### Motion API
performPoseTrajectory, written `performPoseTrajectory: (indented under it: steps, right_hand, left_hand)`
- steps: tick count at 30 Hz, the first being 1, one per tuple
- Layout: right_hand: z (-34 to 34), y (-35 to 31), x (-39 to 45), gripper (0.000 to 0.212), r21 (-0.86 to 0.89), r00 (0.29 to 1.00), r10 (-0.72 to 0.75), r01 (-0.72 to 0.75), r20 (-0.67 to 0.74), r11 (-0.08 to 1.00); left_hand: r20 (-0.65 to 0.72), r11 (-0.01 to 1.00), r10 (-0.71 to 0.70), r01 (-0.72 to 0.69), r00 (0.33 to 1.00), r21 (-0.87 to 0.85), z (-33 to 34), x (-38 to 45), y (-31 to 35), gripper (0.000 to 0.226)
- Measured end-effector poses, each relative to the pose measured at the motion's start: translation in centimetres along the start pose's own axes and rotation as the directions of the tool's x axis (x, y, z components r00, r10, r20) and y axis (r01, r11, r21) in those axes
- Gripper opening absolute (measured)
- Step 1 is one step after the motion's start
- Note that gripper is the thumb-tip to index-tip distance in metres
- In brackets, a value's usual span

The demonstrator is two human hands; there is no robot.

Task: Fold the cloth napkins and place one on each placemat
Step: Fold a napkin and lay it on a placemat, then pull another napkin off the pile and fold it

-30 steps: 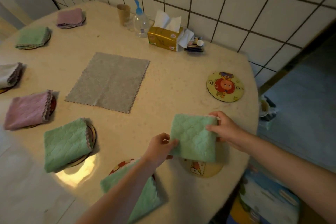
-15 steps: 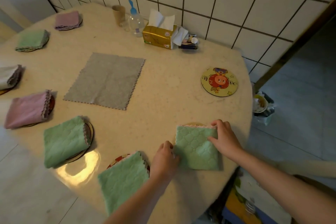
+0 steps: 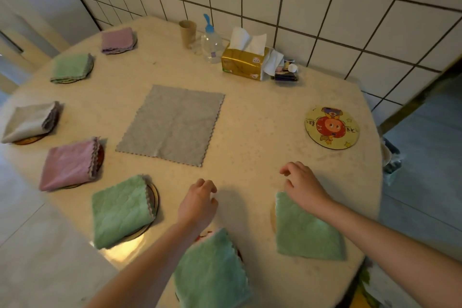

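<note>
A folded green napkin (image 3: 306, 230) lies flat on a round placemat at the near right of the table, only a sliver of the mat showing at its left edge. My right hand (image 3: 303, 186) hovers just above its far corner, fingers loosely curled and holding nothing. My left hand (image 3: 198, 204) hangs empty over bare table, between that napkin and another folded green napkin (image 3: 212, 272) at the near edge. A grey napkin (image 3: 172, 124) lies unfolded in the table's middle. One round cartoon placemat (image 3: 331, 127) at the right has nothing on it.
Several folded napkins on placemats ring the left side: green (image 3: 117, 210), pink (image 3: 68, 165), grey (image 3: 31, 121), green (image 3: 71, 67), purple (image 3: 117, 40). A paper cup (image 3: 187, 32), plastic bottle (image 3: 211, 44) and tissue box (image 3: 245, 61) stand by the tiled wall.
Both hands lowered the folded green napkin onto the near-right placemat, pressed it flat, then let go and lifted away. The view has shifted to the right.
</note>
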State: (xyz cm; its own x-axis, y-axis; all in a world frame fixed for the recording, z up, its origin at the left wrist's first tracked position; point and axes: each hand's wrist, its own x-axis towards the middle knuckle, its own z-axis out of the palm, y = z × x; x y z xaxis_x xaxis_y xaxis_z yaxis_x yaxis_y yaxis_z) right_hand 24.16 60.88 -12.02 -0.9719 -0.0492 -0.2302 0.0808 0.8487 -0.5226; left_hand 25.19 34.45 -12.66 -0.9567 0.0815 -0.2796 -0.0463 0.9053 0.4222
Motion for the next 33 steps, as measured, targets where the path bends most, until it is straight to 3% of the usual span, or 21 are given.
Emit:
performPoseTrajectory:
  steps: [6, 10, 12, 16, 23, 28, 33]
  right_hand:
    - [5.0, -9.1, 4.8, 0.023, -0.007, 0.987, -0.123, 0.124, 0.101, 0.992]
    - [8.6, -14.9, 8.3, 0.025, -0.069, 0.984, -0.144, 0.152, 0.11, 0.986]
    - [10.2, -17.0, 9.7, 0.026, -0.211, 0.979, -0.153, 0.179, 0.134, 0.961]
    - [11.9, -19.6, 10.4, 0.035, -0.552, 0.955, -0.251, 0.295, 0.156, 0.78]
    - [12.9, -22.1, 12.4, 0.032, -0.653, 0.985, -0.137, 0.174, 0.107, 0.737]
    - [11.1, -23.4, 13.8, 0.02, -0.562, 0.993, -0.096, 0.044, -0.065, 0.826]
    - [9.1, -23.2, 14.1, 0.019, -0.432, 0.976, -0.03, -0.067, -0.214, 0.9]
  left_hand:
    - [0.019, 0.994, 0.045, -0.047, 0.999, 0.099, -5.1, 5.3, -9.6, 0.032]
    - [0.014, 0.97, 0.185, -0.185, 0.983, 0.16, -8.3, 9.0, -15.0, 0.042]
    - [0.053, 0.953, 0.24, -0.246, 0.969, 0.176, -9.5, 10.7, -17.5, 0.045]
    - [0.125, 0.9, 0.372, -0.391, 0.92, 0.195, -10.4, 12.6, -20.0, 0.043]
    - [0.21, 0.837, 0.457, -0.498, 0.864, 0.228, -11.1, 14.6, -20.8, 0.04]
    - [0.23, 0.821, 0.442, -0.494, 0.867, 0.286, -11.1, 15.4, -20.3, 0.041]
    - [0.138, 0.848, 0.411, -0.433, 0.901, 0.306, -12.7, 16.8, -21.2, 0.033]
